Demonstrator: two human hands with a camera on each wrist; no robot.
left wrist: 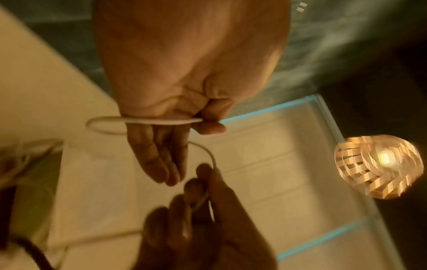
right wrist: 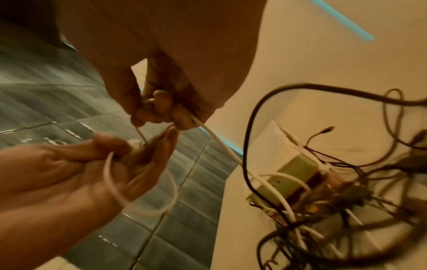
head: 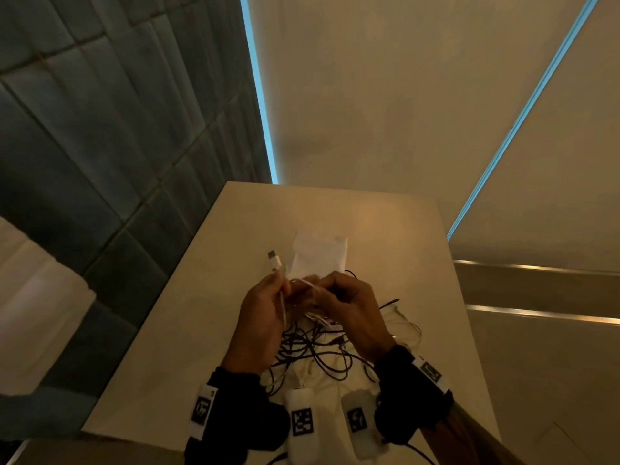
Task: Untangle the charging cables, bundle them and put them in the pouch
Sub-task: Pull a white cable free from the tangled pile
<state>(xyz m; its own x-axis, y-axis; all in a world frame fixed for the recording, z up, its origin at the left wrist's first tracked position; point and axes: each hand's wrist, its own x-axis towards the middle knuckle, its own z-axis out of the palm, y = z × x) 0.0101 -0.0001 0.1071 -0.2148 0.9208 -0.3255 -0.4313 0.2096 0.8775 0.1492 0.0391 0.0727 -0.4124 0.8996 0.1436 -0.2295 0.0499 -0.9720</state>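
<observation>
Both hands hover over a beige table (head: 385,229), working on one white cable (head: 283,305). My left hand (head: 280,280) pinches it between thumb and fingers, and its USB plug (head: 274,260) sticks up beyond the fingers. In the left wrist view a loop of the white cable (left wrist: 148,121) crosses the left hand (left wrist: 201,122). My right hand (head: 322,286) grips the same cable a little to the right, with the fingers (right wrist: 159,113) curled around it. Under the hands lies a tangle of black and white cables (head: 312,350). A white pouch (head: 318,253) lies flat just behind.
The table's left edge (head: 161,297) runs along a dark padded wall (head: 100,146). The tangle (right wrist: 323,182) holds a greenish block (right wrist: 293,169). Two white tagged units (head: 302,421) sit at the near edge. A lit lamp (left wrist: 379,164) hangs above.
</observation>
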